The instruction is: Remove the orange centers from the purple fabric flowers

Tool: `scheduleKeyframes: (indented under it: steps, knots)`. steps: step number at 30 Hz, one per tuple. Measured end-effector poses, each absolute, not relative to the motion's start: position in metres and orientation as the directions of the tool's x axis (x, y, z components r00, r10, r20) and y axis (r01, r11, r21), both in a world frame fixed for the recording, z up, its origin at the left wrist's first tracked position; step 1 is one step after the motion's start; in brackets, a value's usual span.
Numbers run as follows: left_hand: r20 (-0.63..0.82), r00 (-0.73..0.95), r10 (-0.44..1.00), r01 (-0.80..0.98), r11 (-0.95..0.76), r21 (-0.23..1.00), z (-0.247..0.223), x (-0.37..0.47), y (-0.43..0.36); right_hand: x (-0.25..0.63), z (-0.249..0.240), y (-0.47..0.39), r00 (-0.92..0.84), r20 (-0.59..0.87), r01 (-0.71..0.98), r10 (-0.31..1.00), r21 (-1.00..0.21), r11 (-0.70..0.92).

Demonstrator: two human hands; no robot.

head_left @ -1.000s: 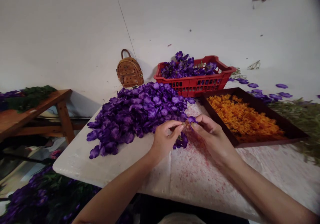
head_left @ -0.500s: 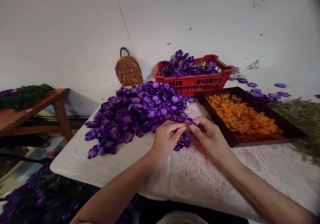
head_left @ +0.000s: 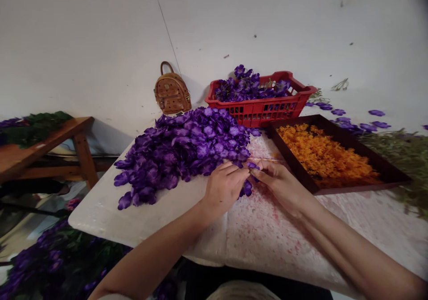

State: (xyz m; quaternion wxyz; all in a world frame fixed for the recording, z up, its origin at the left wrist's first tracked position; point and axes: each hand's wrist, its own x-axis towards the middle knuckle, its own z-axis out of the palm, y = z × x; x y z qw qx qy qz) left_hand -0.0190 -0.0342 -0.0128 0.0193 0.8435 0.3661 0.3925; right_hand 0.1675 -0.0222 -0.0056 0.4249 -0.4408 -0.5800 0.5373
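Both hands meet above the table, just in front of a heap of purple artificial petals [head_left: 187,144]. My right hand [head_left: 276,179] is closed, thumb and fingers pinching a small purple flower [head_left: 253,166]. Fingertips of my left hand [head_left: 225,184] are pressed together against the same flower from the left; its underside and whatever else they grip are hidden. Another purple bloom [head_left: 246,188] shows just below the fingers. To the right of my right hand lies a dark tray [head_left: 310,184] holding orange flower centres [head_left: 321,150].
A red plastic crate [head_left: 261,113] with purple flowers stands at the back by the wall. A brown mini backpack [head_left: 172,92] leans left of it. Green stems [head_left: 394,157] and loose purple petals [head_left: 376,113] lie at right. A wooden bench [head_left: 50,144] is at left.
The left hand's fingers have curled in closer around the flower, and its back has turned more upward. The right hand keeps its pinch in nearly the same place.
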Motion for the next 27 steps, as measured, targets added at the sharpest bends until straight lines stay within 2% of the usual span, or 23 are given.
scheduleKeyframes:
  steps: [3, 6, 7, 9, 11, 14, 17, 19, 21, 22, 25, 27]
  knots:
    - [0.570, 0.413, 0.710, 0.581, -0.687, 0.435, -0.008, -0.024, -0.036, 0.170, -0.004, -0.022, -0.311, -0.072, 0.034, 0.948, -0.997, -0.064]
    - [0.448, 0.303, 0.841, 0.567, -0.537, 0.625, 0.001, -0.035, -0.024, 0.169, -0.002, -0.024, -0.374, -0.101, 0.069, 0.922, -0.994, -0.081]
    - [0.425, 0.270, 0.864, 0.570, -0.499, 0.653, 0.004, -0.038, -0.016, 0.167, -0.003, -0.025, -0.407, -0.109, 0.079, 0.907, -0.993, -0.084]
    - [0.423, 0.277, 0.863, 0.613, -0.497, 0.614, 0.008, -0.042, 0.003, 0.162, -0.006, -0.026, -0.476, -0.131, 0.105, 0.870, -0.990, -0.091]
    - [0.386, 0.413, 0.825, 0.646, -0.564, 0.514, 0.009, -0.039, 0.022, 0.156, -0.011, -0.027, -0.513, -0.128, 0.138, 0.849, -0.988, -0.066]
    - [0.240, 0.528, 0.815, 0.742, -0.580, 0.336, 0.006, -0.027, 0.039, 0.151, -0.016, -0.027, -0.495, -0.054, 0.195, 0.867, -0.979, 0.050]
    - [0.161, 0.524, 0.836, 0.807, -0.548, 0.220, 0.000, -0.018, 0.043, 0.149, -0.018, -0.027, -0.442, 0.007, 0.255, 0.897, -0.958, 0.133]
    - [0.179, 0.497, 0.849, 0.818, -0.527, 0.230, -0.004, -0.015, 0.043, 0.147, -0.019, -0.028, -0.417, 0.010, 0.283, 0.909, -0.949, 0.140]
    - [0.232, 0.438, 0.868, 0.797, -0.495, 0.346, -0.008, -0.016, 0.045, 0.146, -0.019, -0.029, -0.408, -0.002, 0.297, 0.913, -0.946, 0.131]
    - [0.265, 0.386, 0.883, 0.764, -0.467, 0.444, -0.009, -0.017, 0.046, 0.145, -0.020, -0.029, -0.405, -0.008, 0.301, 0.914, -0.945, 0.125]
    - [0.277, 0.145, 0.950, 0.515, -0.312, 0.799, -0.012, -0.024, 0.053, 0.143, -0.023, -0.029, -0.389, -0.010, 0.315, 0.921, -0.941, 0.123]
    - [0.222, 0.035, 0.974, 0.352, -0.220, 0.910, -0.012, -0.028, 0.056, 0.144, -0.025, -0.028, -0.385, -0.008, 0.315, 0.923, -0.941, 0.124]
